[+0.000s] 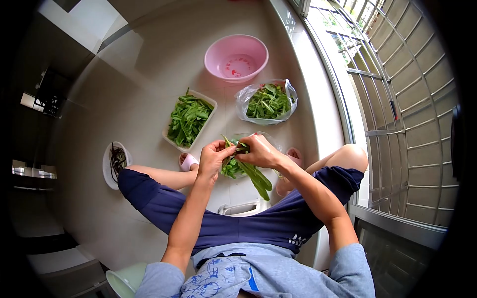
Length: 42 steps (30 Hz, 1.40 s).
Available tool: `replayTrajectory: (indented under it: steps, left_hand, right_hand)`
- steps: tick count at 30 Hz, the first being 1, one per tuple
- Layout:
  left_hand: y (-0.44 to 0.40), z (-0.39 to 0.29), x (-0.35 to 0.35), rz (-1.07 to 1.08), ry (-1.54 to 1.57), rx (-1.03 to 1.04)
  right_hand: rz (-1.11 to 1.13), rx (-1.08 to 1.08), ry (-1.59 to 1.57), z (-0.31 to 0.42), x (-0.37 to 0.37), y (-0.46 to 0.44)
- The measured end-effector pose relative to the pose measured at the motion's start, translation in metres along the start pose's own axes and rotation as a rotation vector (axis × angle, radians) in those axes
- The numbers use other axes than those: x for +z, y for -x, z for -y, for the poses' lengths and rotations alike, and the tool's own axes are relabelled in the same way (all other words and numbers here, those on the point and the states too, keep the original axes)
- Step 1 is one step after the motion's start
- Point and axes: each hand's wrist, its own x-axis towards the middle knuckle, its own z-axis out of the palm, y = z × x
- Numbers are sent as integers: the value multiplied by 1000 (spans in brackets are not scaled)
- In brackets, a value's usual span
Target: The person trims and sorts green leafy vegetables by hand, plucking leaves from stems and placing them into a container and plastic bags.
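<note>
Left hand (pixel 211 159), right hand (pixel 262 151) both pinching leafy greens (pixel 257 181); looks like picking-over step. Next move seems to want steady grip, light pull.

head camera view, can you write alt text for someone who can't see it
A person's left hand and right hand hold long leafy greens low over a pale floor. Ahead are a white tray and a plastic bag, each filled with greens, and beyond them a pink basin.
</note>
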Motion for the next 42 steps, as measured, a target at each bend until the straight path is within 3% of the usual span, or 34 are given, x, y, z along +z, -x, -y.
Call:
replayTrajectory:
  steps: [4, 6, 10, 14, 17, 19, 22, 25, 30, 36, 42]
  left_hand:
    - [2, -6, 7, -28, -91, 28]
    - [1, -8, 5, 10, -212, 82]
    - [-1, -14, 1, 99, -349, 63]
    - [-4, -15, -7, 198, -400, 74]
    - [-1, -23, -6, 259, -372, 48]
    - [0, -28, -5, 310, -337, -11]
    - [-1, -29, -8, 354, -368, 5]
    - [1, -31, -8, 361, -368, -5]
    - [2, -27, -8, 312, -385, 96]
    - [8, -23, -11, 229, -404, 163]
    - [9, -18, -9, 162, -551, 273]
  right_hand:
    - [0, 29, -34, -4, -5, -1]
    - [107, 193, -148, -3, -10, -1]
    - [179, 299, -239, 9, -18, 3]
    - [205, 248, -227, 0, -14, 0]
    - [306, 355, -347, 4, -15, 0]
    - [356, 412, -685, -1, -11, -1]
    - [491, 462, -893, -12, -6, -4]
    - [531, 499, -976, -13, -5, -4]
    - [425, 473, -862, -9, -3, -2]
    - [457, 394, -742, -14, -1, -1]
    - [272, 408, -608, -18, 8, -2]
